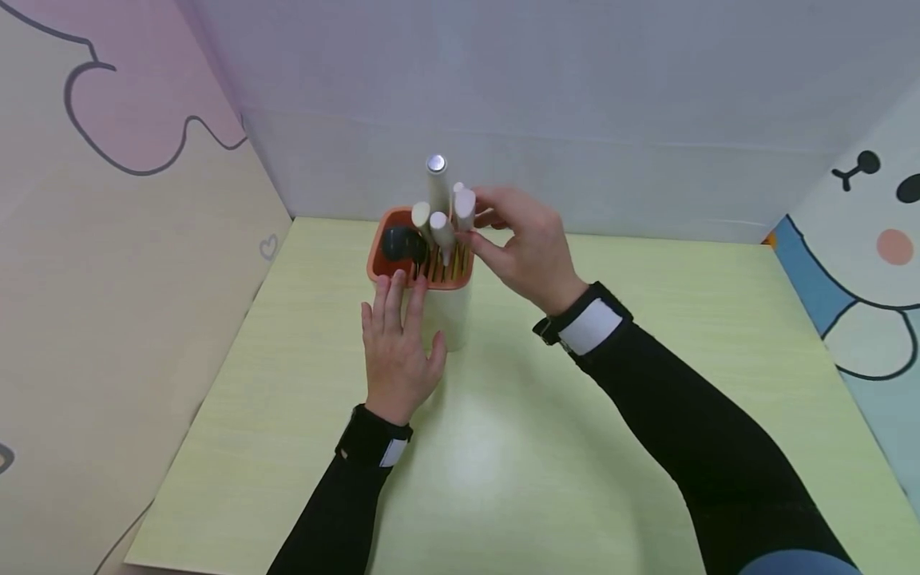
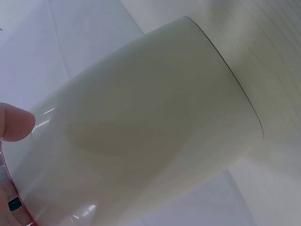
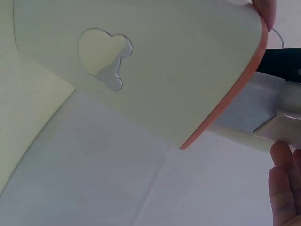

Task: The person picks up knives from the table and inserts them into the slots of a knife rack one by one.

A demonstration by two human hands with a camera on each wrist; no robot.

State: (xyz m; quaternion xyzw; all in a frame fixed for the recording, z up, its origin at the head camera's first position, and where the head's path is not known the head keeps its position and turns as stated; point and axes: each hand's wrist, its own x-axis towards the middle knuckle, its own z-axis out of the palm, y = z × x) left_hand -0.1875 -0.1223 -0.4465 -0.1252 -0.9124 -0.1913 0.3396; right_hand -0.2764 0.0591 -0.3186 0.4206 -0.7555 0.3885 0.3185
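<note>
**Knife block steadied, one handle in the fingers**

Cream plastic with an orange slotted top: the knife block (image 1: 431, 275) stands upright at the far middle of the pale yellow-green table (image 1: 503, 447), close to the grey back wall (image 1: 575, 96). Several pale-handled knives sit in its slots, the tallest handle (image 1: 436, 185) capped in metal, and a black-handled tool (image 1: 402, 243) fills the left side of the top.

The left hand (image 1: 398, 351) lies flat against the near face of the block, fingers straight and together, fingertips up at the orange rim; the left wrist view shows only the smooth cream wall and a thumb tip. The right hand (image 1: 528, 247) reaches in from the right, its fingers curled to pinch a pale knife handle (image 1: 464, 209) at the right of the cluster. From the right wrist view a broad blade shows above the rim, so that knife appears partly out of its slot; whether it is going in or coming out cannot be told. The other knives look fully seated.

Cartoon-printed panels (image 1: 108, 239) close the left and right sides.
</note>
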